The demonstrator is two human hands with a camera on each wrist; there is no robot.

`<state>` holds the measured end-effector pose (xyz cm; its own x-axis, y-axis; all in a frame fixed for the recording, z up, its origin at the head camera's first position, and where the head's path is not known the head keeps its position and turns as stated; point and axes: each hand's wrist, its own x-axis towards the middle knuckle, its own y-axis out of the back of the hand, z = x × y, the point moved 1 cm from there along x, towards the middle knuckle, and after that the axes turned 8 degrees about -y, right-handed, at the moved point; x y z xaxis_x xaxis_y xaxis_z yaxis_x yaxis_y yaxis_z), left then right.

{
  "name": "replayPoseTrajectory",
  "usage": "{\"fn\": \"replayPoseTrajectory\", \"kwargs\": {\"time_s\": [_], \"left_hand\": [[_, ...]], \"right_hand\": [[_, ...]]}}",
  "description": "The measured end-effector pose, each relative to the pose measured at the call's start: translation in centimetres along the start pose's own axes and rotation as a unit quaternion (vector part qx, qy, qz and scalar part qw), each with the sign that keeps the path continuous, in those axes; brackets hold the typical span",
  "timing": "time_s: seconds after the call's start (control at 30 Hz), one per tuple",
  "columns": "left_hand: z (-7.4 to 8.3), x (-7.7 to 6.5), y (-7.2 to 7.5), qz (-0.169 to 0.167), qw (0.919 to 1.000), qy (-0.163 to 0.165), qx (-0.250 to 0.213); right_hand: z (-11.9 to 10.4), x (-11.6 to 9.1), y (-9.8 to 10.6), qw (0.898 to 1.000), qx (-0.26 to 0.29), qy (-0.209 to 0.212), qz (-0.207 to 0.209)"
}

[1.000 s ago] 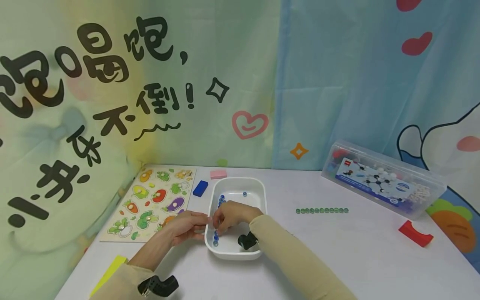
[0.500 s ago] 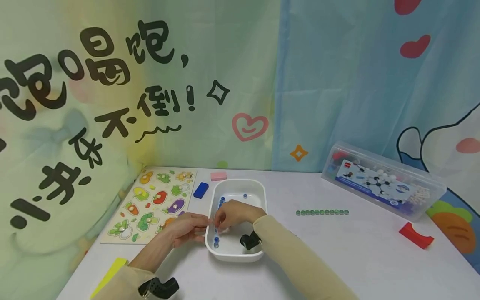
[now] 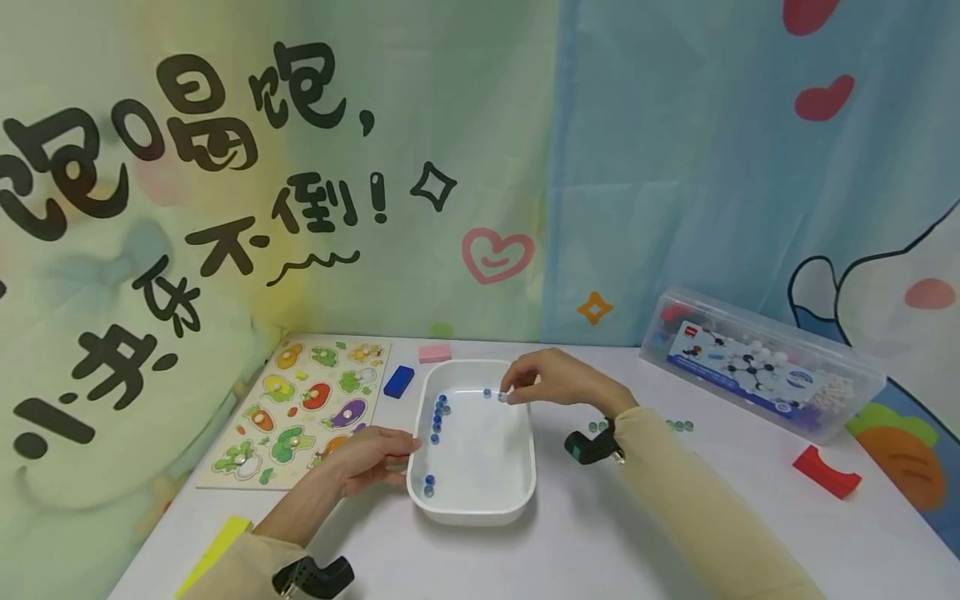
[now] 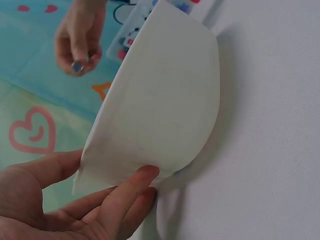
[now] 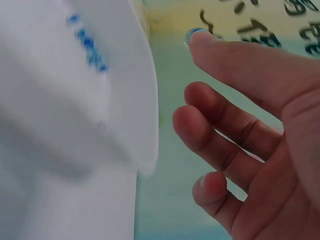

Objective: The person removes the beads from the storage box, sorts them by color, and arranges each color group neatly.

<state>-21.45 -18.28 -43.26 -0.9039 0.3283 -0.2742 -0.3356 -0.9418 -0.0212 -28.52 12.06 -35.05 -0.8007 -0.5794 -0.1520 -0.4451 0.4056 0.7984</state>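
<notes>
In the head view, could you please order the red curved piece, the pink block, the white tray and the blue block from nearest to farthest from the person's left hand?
From the left hand:
1. White tray: held at its left side.
2. Blue block: beyond the hand, left of the tray.
3. Pink block: near the table's back edge.
4. Red curved piece: far right.

Head view downward, wrist close-ups, shared tray (image 3: 480,467)

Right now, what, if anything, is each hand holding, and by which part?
The left hand holds the white tray by its left rim and wall. The right hand pinches a blue bead in its fingers; the gripped spot is hidden.
</notes>
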Motion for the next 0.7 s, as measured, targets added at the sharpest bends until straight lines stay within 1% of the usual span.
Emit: {"fn": "replayPoseTrajectory", "kwargs": {"time_s": [0.1, 0.17, 0.27, 0.4, 0.53, 0.7], "left_hand": [[0.0, 0.1, -0.1, -0.004, 1.0, -0.003, 0.004], [-0.1, 0.1, -0.1, -0.004, 1.0, -0.004, 0.006], [-0.1, 0.1, 0.0, -0.002, 1.0, -0.003, 0.007], [-0.1, 0.0, 0.0, -0.006, 0.9999, -0.004, 0.008], [-0.1, 0.0, 0.0, -0.015, 0.9998, -0.004, 0.007], [-0.1, 0.1, 0.2, -0.015, 0.9999, -0.001, 0.005]], "right_hand": [[2.5, -2.2, 0.8, 1.0, -0.006, -0.014, 0.022], [4.2, -3.6, 0.8, 0.999, -0.006, -0.028, 0.028], [6.5, -5.5, 0.2, 0.999, 0.001, -0.043, 0.033], [9.1, -7.6, -1.1, 0.998, 0.016, -0.055, 0.034], [11.1, -9.3, -2.3, 0.997, 0.025, -0.063, 0.039], [12.8, -10.1, -3.6, 0.996, 0.033, -0.067, 0.041]]}}
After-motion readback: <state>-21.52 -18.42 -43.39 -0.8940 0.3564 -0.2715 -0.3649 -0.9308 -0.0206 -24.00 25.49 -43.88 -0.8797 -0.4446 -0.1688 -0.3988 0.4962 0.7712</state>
